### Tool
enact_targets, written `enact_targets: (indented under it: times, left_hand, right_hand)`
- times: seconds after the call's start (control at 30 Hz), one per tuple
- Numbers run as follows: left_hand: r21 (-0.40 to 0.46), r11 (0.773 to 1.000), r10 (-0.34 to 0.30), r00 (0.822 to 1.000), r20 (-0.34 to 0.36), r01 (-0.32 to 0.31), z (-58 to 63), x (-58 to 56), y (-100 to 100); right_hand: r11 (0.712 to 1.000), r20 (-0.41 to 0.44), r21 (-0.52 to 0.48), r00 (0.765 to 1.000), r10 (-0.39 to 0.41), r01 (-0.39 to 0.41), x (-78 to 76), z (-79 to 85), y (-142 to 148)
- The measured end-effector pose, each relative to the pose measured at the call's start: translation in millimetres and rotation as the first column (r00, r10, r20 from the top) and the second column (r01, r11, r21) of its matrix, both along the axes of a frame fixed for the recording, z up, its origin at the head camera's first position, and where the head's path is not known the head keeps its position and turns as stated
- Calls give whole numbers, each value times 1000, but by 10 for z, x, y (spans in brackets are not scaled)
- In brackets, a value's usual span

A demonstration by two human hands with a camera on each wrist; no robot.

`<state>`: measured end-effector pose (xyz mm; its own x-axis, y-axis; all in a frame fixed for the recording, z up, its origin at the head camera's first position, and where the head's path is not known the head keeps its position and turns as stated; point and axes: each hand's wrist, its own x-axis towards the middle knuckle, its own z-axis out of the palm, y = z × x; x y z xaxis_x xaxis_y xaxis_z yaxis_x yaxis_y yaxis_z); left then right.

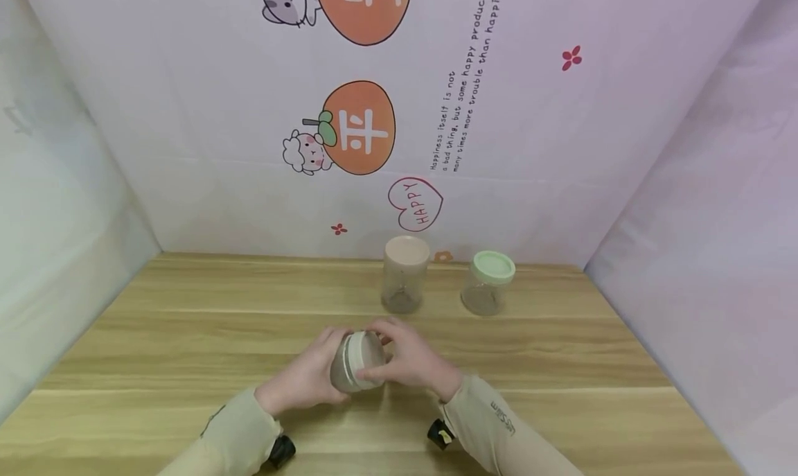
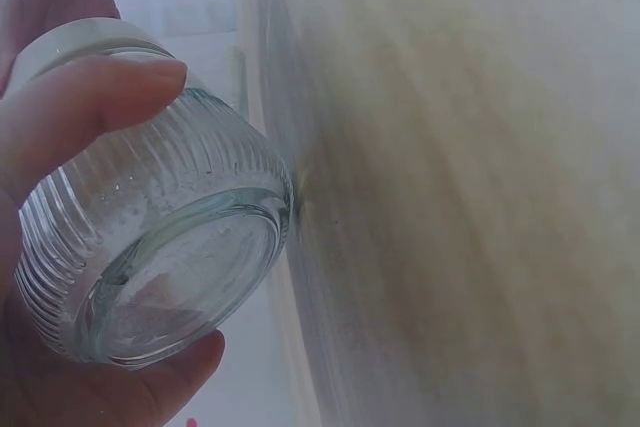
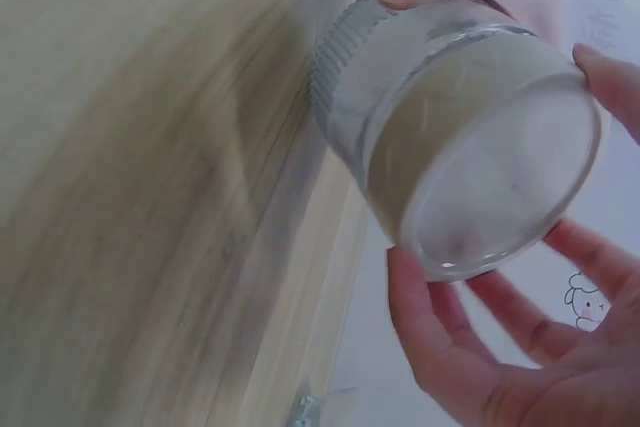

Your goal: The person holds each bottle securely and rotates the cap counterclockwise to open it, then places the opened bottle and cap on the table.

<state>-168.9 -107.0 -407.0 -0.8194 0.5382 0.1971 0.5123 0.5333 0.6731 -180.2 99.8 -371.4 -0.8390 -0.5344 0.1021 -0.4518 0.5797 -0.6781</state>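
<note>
A ribbed clear glass jar (image 2: 190,217) with a white lid (image 3: 515,172) is held tilted over the table, its lid turned toward the right. My left hand (image 1: 309,373) grips the glass body, its thumb and fingers curled round the side. Around the rim of the lid, the fingertips and thumb of my right hand (image 1: 411,359) hold on. The left wrist view shows the jar's round base, with no contents visible through the glass.
Behind the hands stand a taller jar with a pinkish lid (image 1: 406,252) and a shorter jar with a green lid (image 1: 494,267), both upright on the wooden table (image 1: 187,310). A printed white backdrop (image 1: 511,185) rises along the table's far edge.
</note>
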Motion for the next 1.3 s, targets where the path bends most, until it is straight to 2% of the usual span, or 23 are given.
enact_targets:
  times: [0.3,0.5,0.63,0.87,1.03,1.3]
  left_hand:
    - [4,1000,2,1000,-10,-2,9,-4,1]
    - [14,1000,9,1000,17,-9,14,-10,-12]
    - [23,1000,19,999,32,-20,14,-8,-22]
    - [14,1000,17,1000,9,-17,-4,3,-26]
    - [8,1000,-4,1000,-12,4,-21,8,-25]
    - [21,1000,-17,999,-31,17,-6,-26,-22]
  right_hand:
    - [990,48,-128,997,62,-56,24,-16,29]
    - [983,-14,-134,993,121,-122,10,-35,47]
    - [981,-88,-85,982,168,-176,1,-53,63]
    - [977,-297,48,931,211,-206,23,-96,74]
    - [968,-346,60,905,248,-243,29,-112,85]
    - [948,-439,146,840,317,-282,-30,-96,113]
